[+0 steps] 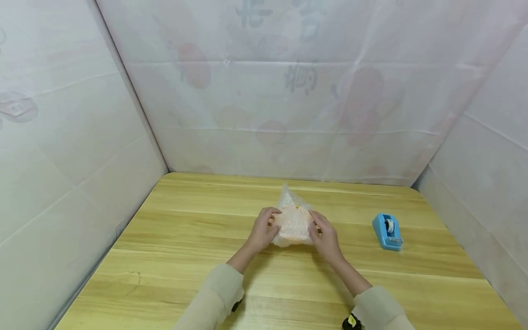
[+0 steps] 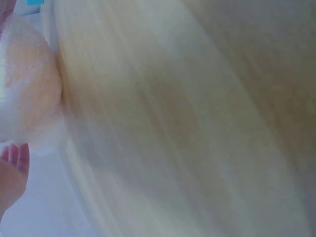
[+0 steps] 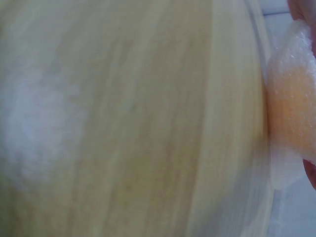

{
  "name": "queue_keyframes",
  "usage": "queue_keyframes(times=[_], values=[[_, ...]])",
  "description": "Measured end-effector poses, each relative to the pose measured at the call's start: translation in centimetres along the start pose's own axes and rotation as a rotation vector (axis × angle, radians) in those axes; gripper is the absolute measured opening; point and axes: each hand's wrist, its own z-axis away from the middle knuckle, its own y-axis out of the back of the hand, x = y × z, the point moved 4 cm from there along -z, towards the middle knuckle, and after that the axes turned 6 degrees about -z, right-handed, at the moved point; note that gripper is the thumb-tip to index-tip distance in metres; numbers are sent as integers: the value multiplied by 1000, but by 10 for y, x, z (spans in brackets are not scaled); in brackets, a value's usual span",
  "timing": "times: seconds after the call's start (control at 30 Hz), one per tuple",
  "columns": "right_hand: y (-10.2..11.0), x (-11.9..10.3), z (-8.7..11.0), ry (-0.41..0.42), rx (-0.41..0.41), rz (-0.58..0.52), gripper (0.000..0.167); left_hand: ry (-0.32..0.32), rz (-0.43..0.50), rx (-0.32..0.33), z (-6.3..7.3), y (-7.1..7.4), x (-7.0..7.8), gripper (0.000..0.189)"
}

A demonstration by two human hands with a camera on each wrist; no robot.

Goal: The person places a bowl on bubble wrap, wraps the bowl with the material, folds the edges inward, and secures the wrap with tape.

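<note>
Head view, clock centred on the wrapped package (image 1: pixel 294 227) with 12 at the bench's far edge. Nearest, two pale sleeves (image 1: pixel 211 293) enter at about 8 and 4 o'clock; a black item with a yellow patch (image 1: pixel 352 321) shows under the right cuff at 5, and a smaller black item (image 1: pixel 236 305) under the left cuff at 7.

Left hand (image 1: pixel 262 230) sits at the package's 9 o'clock side, its fingers and thumb curved against the edge and clamped on it. Right hand (image 1: pixel 327 238) grips the opposite edge, between 3 and 4 o'clock, its fingers likewise clamped on the package. The package lies between both hands at the middle of the bench (image 1: pixel 181 261): an orange-toned content inside translucent bubbled wrap (what it is cannot be told through the layers). A loose flap of wrap (image 1: pixel 288 197) points to 12 o'clock, with a small yellow spot near its base. Both wrist views show the package only partly, at about 10 o'clock in the left and 3 in the right.

At 3 o'clock, well apart from the right hand, stands a blue tape dispenser (image 1: pixel 387 232) with a white roll seated in it. Farthest, at 12, a creased whitish sheet (image 1: pixel 297 105) with faint reddish blots and grey characters backs the bench.
</note>
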Motion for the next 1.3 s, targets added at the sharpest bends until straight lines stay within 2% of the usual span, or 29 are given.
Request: queue_keyframes(times=[0.07,0.13,0.2,0.27,0.3,0.37,0.4,0.47,0.57,0.7,0.8,1.0,1.13,1.3], values=[[-1,-4,1,98,17,106,35,-65,-160,15,-1,0,6,21],[-2,-10,1,219,32,219,26,-150,-404,37,-3,0,15,13],[-5,-16,2,349,15,336,16,-229,-679,59,-4,-2,25,10],[-9,-22,4,443,-48,440,13,-291,-925,61,-5,-6,33,10],[-11,-24,5,466,-94,481,17,-317,-1016,54,-5,-8,37,11],[-15,-26,8,481,-193,569,30,-370,-1145,28,-4,-13,44,12],[-17,-26,9,469,-238,606,36,-403,-1179,18,-2,-15,46,12],[-19,-27,12,427,-313,651,43,-459,-1199,-29,1,-20,49,15],[-20,-25,14,350,-378,656,48,-503,-1148,-125,6,-26,47,28],[-20,-21,14,263,-417,615,46,-457,-1053,-282,8,-30,41,45],[-21,-19,13,218,-438,576,41,-420,-1013,-357,6,-31,36,50],[-23,-16,9,167,-468,517,32,-433,-997,-385,1,-32,33,49],[-24,-15,5,189,-488,508,25,-449,-987,-399,-3,-33,33,42],[-24,-13,1,195,-531,486,16,-420,-975,-462,-8,-35,32,35]])
